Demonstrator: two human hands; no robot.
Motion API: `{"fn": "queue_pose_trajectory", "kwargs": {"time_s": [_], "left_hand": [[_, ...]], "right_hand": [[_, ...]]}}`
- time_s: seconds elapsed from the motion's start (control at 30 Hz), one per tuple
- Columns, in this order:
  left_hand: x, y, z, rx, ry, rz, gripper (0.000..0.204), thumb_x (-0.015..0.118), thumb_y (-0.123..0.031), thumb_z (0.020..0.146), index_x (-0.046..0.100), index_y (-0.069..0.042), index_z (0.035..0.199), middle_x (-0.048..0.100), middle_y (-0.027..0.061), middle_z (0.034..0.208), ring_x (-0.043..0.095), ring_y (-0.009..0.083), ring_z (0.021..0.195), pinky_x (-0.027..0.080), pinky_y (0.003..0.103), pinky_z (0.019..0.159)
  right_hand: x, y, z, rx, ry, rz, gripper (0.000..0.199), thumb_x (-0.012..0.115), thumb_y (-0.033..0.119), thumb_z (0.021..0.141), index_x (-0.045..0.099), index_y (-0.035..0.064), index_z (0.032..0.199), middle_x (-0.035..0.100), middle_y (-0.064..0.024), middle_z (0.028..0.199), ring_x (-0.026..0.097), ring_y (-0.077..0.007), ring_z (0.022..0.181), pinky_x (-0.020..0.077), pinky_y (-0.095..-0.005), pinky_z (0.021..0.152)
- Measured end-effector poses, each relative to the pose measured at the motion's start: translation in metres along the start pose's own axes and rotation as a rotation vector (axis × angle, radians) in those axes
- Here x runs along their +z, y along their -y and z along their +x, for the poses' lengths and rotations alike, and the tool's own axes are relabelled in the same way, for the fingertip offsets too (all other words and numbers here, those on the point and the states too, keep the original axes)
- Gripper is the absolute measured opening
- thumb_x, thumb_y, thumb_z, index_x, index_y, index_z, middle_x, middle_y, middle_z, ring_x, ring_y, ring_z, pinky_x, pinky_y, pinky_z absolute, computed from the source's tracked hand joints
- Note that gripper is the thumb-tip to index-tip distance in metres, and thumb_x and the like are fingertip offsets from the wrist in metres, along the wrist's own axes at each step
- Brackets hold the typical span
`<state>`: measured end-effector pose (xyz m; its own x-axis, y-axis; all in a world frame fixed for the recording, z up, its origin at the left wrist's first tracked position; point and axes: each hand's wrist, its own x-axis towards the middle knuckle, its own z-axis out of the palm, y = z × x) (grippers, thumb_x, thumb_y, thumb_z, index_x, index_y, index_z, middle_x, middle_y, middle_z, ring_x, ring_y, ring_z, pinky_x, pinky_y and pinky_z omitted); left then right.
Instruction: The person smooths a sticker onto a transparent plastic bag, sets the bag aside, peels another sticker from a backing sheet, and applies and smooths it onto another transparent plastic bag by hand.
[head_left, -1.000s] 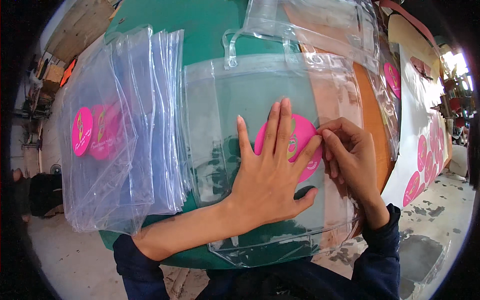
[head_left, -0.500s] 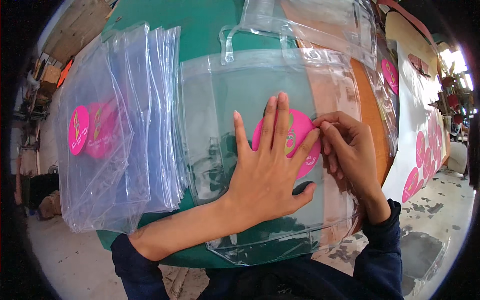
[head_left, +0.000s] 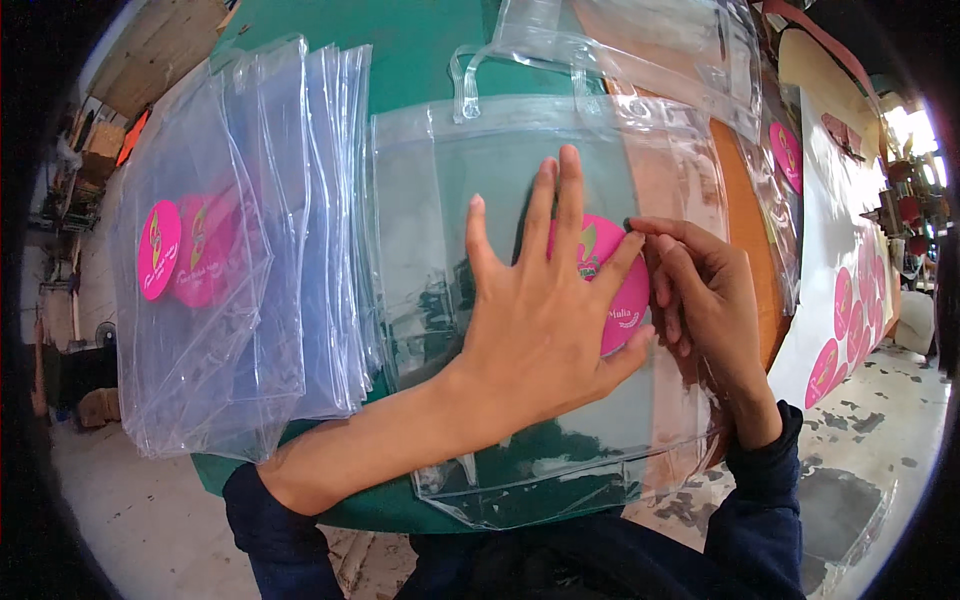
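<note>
green bench [head_left: 420,40] carries a clear plastic bag [head_left: 430,200] with a round pink sticker [head_left: 612,290] on its front. left hand [head_left: 545,320] lies flat, fingers spread, pressing the sticker; right hand [head_left: 700,290] pinches its upper right edge. uneven pressing could trap a bubble or crease, and the slick bag might slide.

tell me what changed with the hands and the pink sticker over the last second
Very little. The left hand stays flat on the round pink sticker and the clear plastic bag; its fingers have crept slightly up and left. The right hand still pinches at the sticker's right edge. Nothing was picked up or let go. The stack of clear bags on the left has not moved.
</note>
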<state>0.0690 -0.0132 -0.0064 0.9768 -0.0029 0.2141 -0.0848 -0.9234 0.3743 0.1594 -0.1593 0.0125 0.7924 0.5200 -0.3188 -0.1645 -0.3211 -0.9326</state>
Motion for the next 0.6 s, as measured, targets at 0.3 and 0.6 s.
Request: {"fn": "queue_pose_trajectory", "kwargs": {"time_s": [0.3, 0.6], "left_hand": [[-0.010, -0.010, -0.017, 0.043, 0.095, 0.020, 0.064, 0.051, -0.054, 0.079, 0.056, -0.013, 0.127, 0.011, 0.0299, 0.150, 0.009, 0.0405, 0.141, 0.005, 0.078, 0.095], [-0.011, 0.004, -0.012, -0.019, 0.076, 0.169, 0.069, 0.059, -0.054, 0.074, 0.048, -0.023, 0.134, 0.008, 0.0333, 0.149, 0.009, 0.0462, 0.140, 0.007, 0.079, 0.092]], "right_hand": [[0.000, 0.003, 0.000, -0.030, -0.011, -0.059, 0.029, 0.045, 0.017, 0.098, 0.056, 0.0047, 0.122, 0.049, 0.0013, 0.059, 0.044, -0.0038, 0.038, 0.0313, -0.0181, 0.032], [0.001, 0.002, -0.001, 0.005, -0.003, -0.054, 0.028, 0.045, 0.016, 0.098, 0.057, 0.0041, 0.121, 0.049, 0.0014, 0.059, 0.045, -0.0042, 0.039, 0.0329, -0.0184, 0.034]]}}
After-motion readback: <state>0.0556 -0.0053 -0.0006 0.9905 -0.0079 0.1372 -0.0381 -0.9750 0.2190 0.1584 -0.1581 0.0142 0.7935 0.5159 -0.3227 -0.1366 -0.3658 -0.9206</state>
